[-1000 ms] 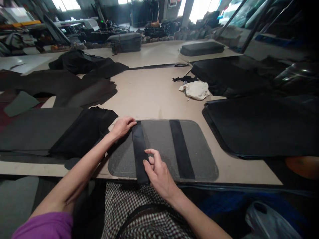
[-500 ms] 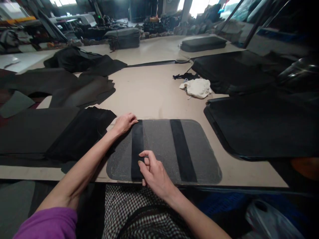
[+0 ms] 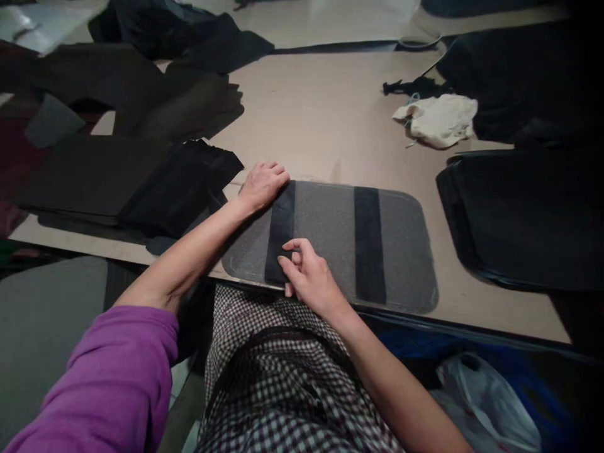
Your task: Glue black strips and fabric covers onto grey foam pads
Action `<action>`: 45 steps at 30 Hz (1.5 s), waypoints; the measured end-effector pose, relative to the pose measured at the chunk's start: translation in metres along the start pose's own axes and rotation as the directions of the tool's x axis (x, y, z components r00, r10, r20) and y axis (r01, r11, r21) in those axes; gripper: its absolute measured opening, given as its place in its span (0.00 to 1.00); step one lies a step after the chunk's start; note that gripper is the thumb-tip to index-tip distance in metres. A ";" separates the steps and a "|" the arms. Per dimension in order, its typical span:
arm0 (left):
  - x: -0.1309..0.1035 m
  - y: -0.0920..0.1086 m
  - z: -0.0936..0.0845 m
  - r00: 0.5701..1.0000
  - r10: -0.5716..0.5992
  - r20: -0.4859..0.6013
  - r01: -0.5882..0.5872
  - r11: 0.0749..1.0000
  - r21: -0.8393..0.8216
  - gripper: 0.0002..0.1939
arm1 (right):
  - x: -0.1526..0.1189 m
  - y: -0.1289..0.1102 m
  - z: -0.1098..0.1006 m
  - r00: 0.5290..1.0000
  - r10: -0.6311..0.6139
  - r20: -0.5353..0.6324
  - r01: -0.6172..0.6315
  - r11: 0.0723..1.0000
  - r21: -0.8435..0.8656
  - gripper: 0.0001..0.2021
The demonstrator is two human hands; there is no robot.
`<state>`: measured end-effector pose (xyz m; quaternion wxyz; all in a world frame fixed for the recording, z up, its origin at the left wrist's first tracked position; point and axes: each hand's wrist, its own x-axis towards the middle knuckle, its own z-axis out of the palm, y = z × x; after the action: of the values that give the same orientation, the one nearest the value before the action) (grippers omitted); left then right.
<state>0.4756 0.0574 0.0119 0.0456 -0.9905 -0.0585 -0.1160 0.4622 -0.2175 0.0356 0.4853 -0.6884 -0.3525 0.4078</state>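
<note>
A grey, round-cornered panel [image 3: 325,239] lies flat at the table's front edge. Two black fabric strips cross it, a left strip [image 3: 282,217] and a right strip [image 3: 369,242]. At the far end of the left strip is my left hand [image 3: 265,184], its fingers bent together over the strip's end and the panel's edge. My right hand [image 3: 309,277] is over the near part of the same strip. Its thumb and forefinger are apart, with black strip showing between them, while the other fingers curl under. Whether its fingertips touch the strip is hard to see.
Dark cut pieces [image 3: 89,176] are stacked on the left, a crumpled black cloth [image 3: 182,182] over them. At the right lies a pile of black panels [image 3: 523,220]. Behind it are a cream cloth bundle [image 3: 443,119] and black fabric [image 3: 514,82]. A plastic bag [image 3: 491,402] sits below the table.
The view has tilted down and shifted left, so the table things appear higher and further right. Both hands keep about the same places on the left strip.
</note>
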 end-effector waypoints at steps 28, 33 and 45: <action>-0.047 0.022 -0.011 0.998 -0.063 0.025 0.064 0.996 -0.055 0.19 | -0.015 0.006 0.031 0.841 -0.490 0.228 0.410 0.304 -0.860 0.07; -0.049 0.023 -0.012 0.995 -0.090 0.044 0.094 0.989 -0.110 0.20 | -0.022 0.014 0.036 0.813 -0.489 0.315 0.476 0.248 -0.844 0.07; -0.040 0.009 0.003 0.971 -0.189 0.147 0.206 0.973 -0.108 0.28 | -0.077 0.027 -0.053 0.767 -0.642 -0.008 0.506 0.612 -0.608 0.21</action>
<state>0.4383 0.0444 -0.0007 -0.0311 -0.9862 -0.1526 -0.0557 0.4804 -0.3130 0.0372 0.3965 -0.6916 -0.6033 0.0232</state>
